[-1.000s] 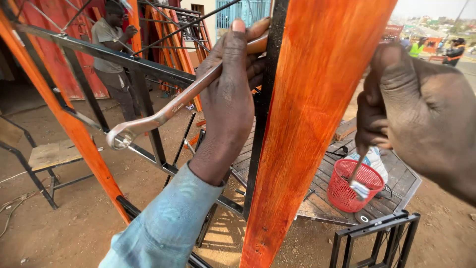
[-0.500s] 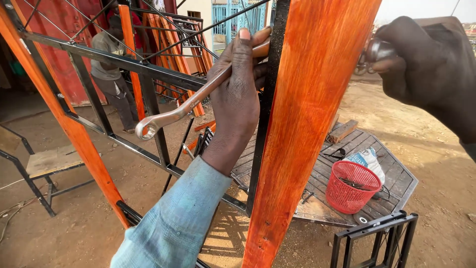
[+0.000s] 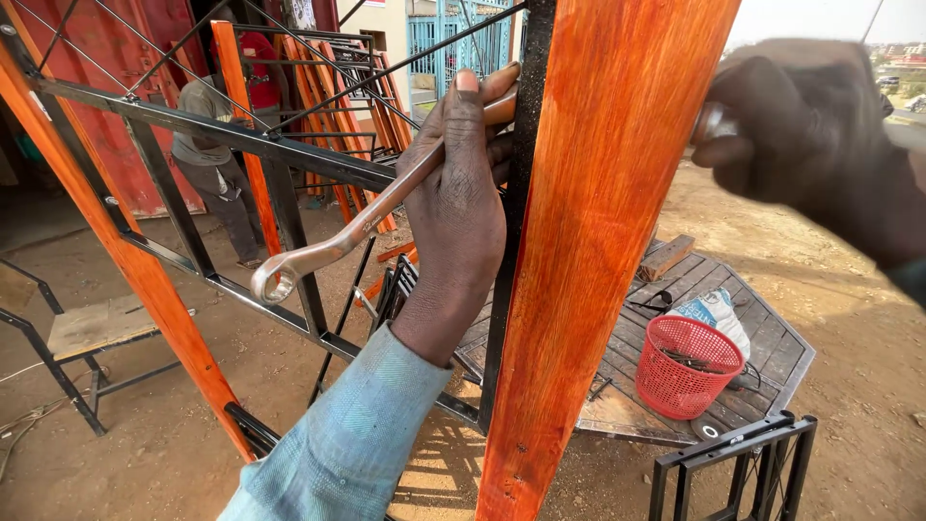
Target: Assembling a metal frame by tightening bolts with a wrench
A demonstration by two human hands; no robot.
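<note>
Wrench (image 3: 371,217) was gripped by left hand (image 3: 458,207) at frame centre; right hand (image 3: 805,130), upper right, was closed around metal tool (image 3: 712,123) beside orange plank (image 3: 598,241).

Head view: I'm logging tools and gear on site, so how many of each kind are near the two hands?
Long metal ring spanner, held in left hand: 1
Small metal tool, gripped in right hand: 1
Red plastic mesh basket: 1
Orange-stained wooden plank: 1
Total: 4
</note>
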